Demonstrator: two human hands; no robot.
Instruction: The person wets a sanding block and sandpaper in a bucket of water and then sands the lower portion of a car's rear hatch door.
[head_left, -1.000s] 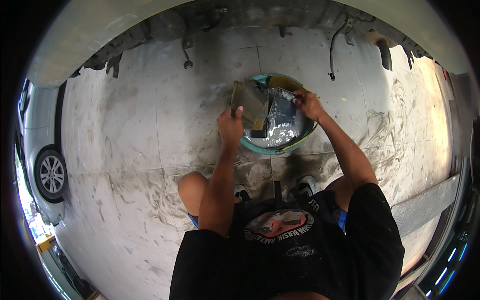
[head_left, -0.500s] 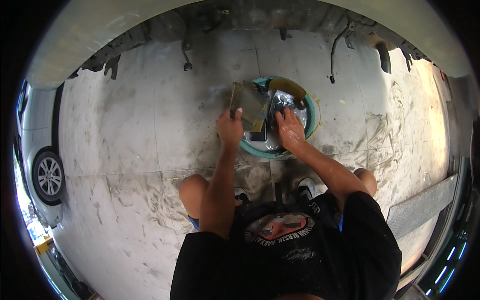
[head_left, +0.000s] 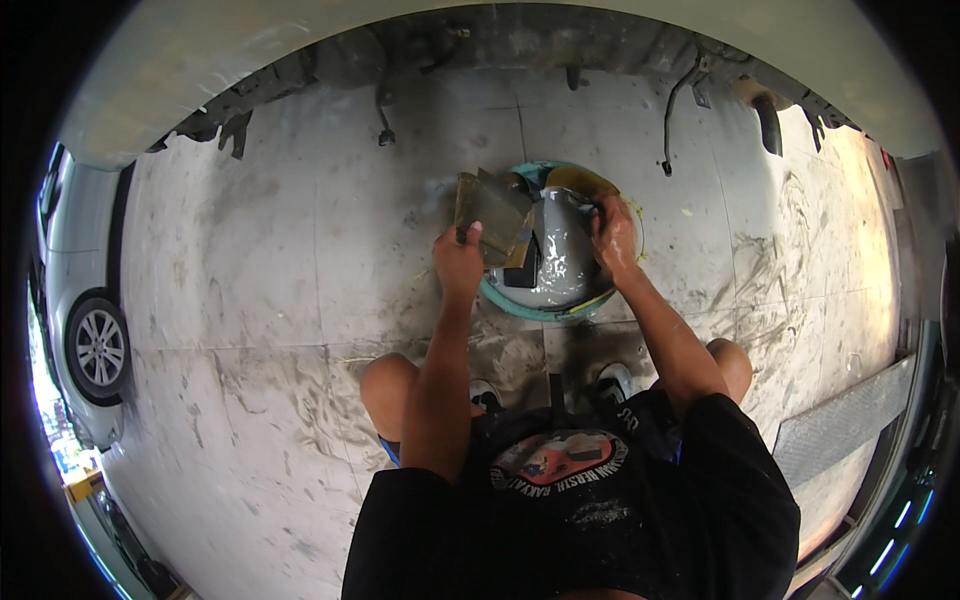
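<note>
My left hand (head_left: 460, 262) is closed on a few sheets of sandpaper (head_left: 492, 222), brownish with worn edges, held over the left side of a round teal tub (head_left: 512, 306). Greyish water (head_left: 565, 262) with bright reflections fills the tub. At its right side my right hand (head_left: 614, 238) has its fingers curled down near the inner wall; what they hold, if anything, is hidden. A brown sheet (head_left: 580, 182) leans inside the far rim. Below the sandpaper, a black flat block (head_left: 521, 268) sits at the tub's left side.
The underside of a pale vehicle body (head_left: 330, 60) spans the far edge, with hanging brackets and a dark pipe (head_left: 768, 125). A silver car's wheel (head_left: 98, 342) stands at the left. A metal plate (head_left: 845, 415) lies at the right on the stained tile floor (head_left: 240, 290).
My right hand has moved right, from the middle of the tub to its right wall, uncovering the water. My left hand keeps hold of the sandpaper in nearly the same place.
</note>
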